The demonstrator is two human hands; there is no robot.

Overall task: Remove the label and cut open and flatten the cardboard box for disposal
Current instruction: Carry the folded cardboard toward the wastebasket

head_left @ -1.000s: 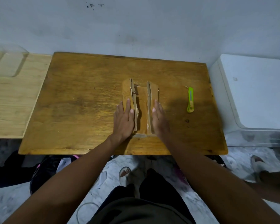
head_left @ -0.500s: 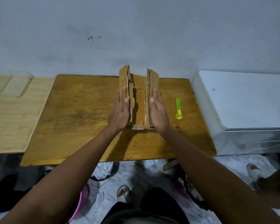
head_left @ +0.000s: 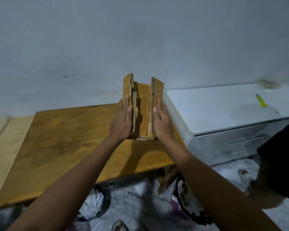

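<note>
The cut-open brown cardboard box [head_left: 143,105] is off the wooden table [head_left: 65,139], above its far right corner and in front of the wall. Its two side flaps stand up and shiny tape crosses its middle panel. My left hand [head_left: 122,120] lies flat against the left flap with straight fingers. My right hand [head_left: 163,122] presses the right flap the same way, so the box is carried between both palms. A yellow-green cutter [head_left: 261,101] shows on the white unit to the right. No label is visible on the box.
A white appliance-like unit [head_left: 215,110] stands right of the table, with a clear glass item [head_left: 267,83] at its back. A lighter wooden surface [head_left: 5,147] adjoins the table's left. Bags and a sandal lie on the floor below. A dark-clothed person [head_left: 277,155] is at the right edge.
Both hands have lifted the cardboard off the tabletop and carried it up and to the right, toward the wall and the white unit. The view has swung right with it.
</note>
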